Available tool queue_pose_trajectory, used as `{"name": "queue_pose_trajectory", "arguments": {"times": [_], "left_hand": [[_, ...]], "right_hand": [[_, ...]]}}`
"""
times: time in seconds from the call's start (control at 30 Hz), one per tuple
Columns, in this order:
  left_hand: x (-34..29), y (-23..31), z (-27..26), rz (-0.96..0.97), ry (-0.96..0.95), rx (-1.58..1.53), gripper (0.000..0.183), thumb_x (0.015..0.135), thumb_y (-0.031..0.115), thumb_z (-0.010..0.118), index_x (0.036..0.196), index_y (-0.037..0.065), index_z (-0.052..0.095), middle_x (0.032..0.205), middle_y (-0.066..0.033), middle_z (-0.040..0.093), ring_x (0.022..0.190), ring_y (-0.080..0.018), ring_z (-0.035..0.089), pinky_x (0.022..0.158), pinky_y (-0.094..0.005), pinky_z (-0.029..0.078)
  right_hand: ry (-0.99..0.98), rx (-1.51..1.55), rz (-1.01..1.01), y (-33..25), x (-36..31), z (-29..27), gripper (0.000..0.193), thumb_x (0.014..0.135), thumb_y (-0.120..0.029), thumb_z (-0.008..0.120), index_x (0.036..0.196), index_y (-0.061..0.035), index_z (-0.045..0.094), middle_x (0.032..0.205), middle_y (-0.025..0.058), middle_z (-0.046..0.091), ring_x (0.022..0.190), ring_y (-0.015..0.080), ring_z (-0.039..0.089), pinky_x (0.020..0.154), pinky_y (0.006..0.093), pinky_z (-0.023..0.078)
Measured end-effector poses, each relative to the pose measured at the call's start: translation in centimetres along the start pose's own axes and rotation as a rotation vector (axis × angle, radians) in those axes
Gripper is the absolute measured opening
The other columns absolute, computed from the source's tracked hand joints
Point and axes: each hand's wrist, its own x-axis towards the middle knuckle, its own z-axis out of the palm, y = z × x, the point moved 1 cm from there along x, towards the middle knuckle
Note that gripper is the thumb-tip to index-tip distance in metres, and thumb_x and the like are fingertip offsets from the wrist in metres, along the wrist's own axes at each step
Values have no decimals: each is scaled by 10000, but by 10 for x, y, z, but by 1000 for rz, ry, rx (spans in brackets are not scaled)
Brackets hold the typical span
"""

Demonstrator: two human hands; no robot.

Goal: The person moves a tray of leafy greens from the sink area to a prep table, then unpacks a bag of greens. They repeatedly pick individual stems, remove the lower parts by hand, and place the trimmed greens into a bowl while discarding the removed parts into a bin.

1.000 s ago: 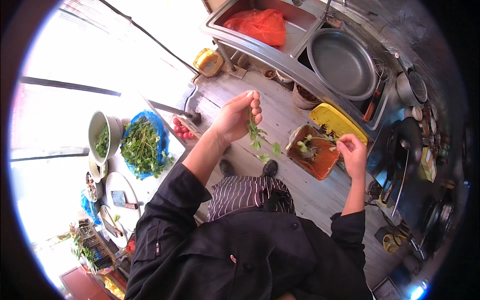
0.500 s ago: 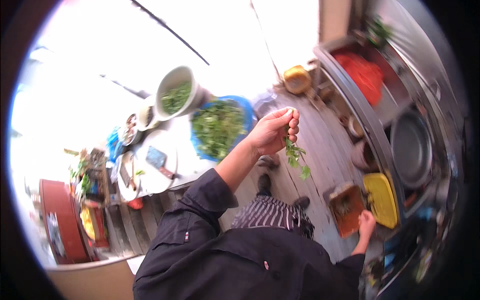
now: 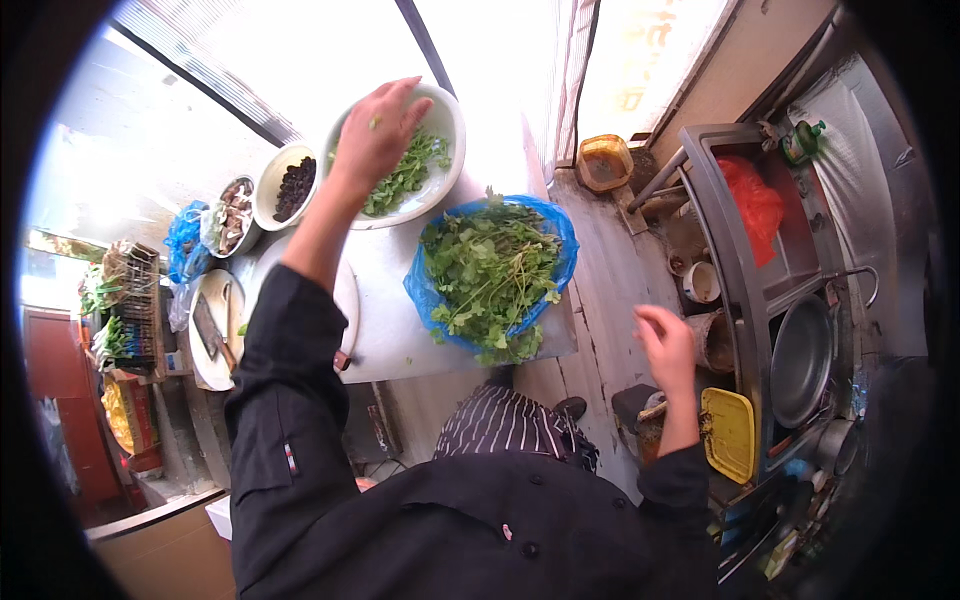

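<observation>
My left hand (image 3: 378, 135) is over the far rim of a large white bowl (image 3: 455, 165), its fingers stretched out and nothing seen in them. A small green fleck sticks to its back. Loose green leaves (image 3: 405, 180) lie in the bowl, partly hidden by that hand. Nearer me, a blue plastic bag (image 3: 567, 235) lines a container heaped with leafy herb sprigs (image 3: 490, 265), some hanging over the near rim. Out to the right, my right hand (image 3: 667, 345) is in the air above the floor, fingers loosely bent and apart, with nothing visible in it.
Left of the bowl stand a bowl of dark pieces (image 3: 293, 190) and a bowl of pale brown pieces (image 3: 235, 215). A cleaver (image 3: 210, 325) lies on a round board (image 3: 222, 375). At right are a metal sink (image 3: 790, 220) with a red bag (image 3: 750, 205) and a yellow tray (image 3: 728, 435).
My left hand has gone from holding a leafy sprig above the floor to the white bowl, and its fingers have opened. My right hand has moved up and forward. The view has turned.
</observation>
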Motion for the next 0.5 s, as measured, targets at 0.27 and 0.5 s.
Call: {"name": "queue_pose_trajectory", "arguments": {"times": [0.27, 0.5], "left_hand": [[-162, 70, 12, 96, -275, -448, 194, 935, 89, 771, 1125, 54, 750, 1120, -153, 757, 1020, -380, 746, 871, -460, 610], [-205, 65, 19, -65, -230, -536, 199, 956, 39, 734, 1154, 27, 745, 1195, -169, 761, 1080, -385, 744, 923, -456, 604]], "right_hand": [[-391, -458, -522, -109, 127, 152, 201, 927, -31, 720, 1099, -60, 819, 1104, 125, 750, 1059, 341, 730, 911, 435, 592], [-610, -870, -610, -122, 142, 168, 277, 823, 28, 766, 1060, -109, 805, 1176, 93, 673, 1196, 326, 654, 980, 444, 564]]}}
